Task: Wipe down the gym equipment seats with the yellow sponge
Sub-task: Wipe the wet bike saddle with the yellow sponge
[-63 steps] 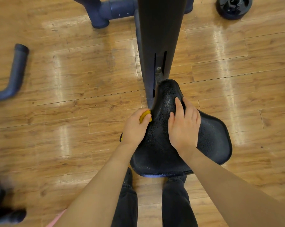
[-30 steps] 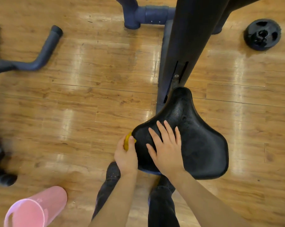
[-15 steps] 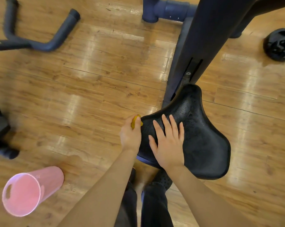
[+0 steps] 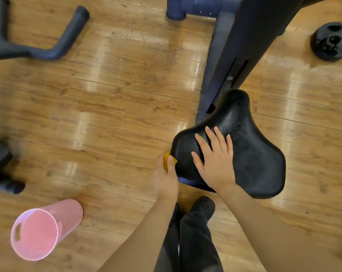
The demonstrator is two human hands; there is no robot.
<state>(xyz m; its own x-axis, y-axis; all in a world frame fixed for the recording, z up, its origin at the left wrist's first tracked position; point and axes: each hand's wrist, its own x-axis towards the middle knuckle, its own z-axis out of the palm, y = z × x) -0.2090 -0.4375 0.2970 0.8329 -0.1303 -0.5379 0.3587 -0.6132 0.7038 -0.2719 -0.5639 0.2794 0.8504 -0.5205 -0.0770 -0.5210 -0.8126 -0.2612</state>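
Yellow sponge (image 4: 167, 160) gripped in left hand (image 4: 164, 178) against black seat (image 4: 250, 154) edge, right hand (image 4: 215, 163) flat on top

A gym: exercise bike saddle (image 4: 244, 146), weight plate (image 4: 332, 41), wooden floor (image 4: 107, 114)

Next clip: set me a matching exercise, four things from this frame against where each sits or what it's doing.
Things:
1. yellow sponge
2. right hand
3. pink bucket
4. weight plate

States:
A. on the floor, far right
B. pinched against the seat's left edge
C. on the floor, lower left
D. flat on the black seat

Pairs: 1-B, 2-D, 3-C, 4-A
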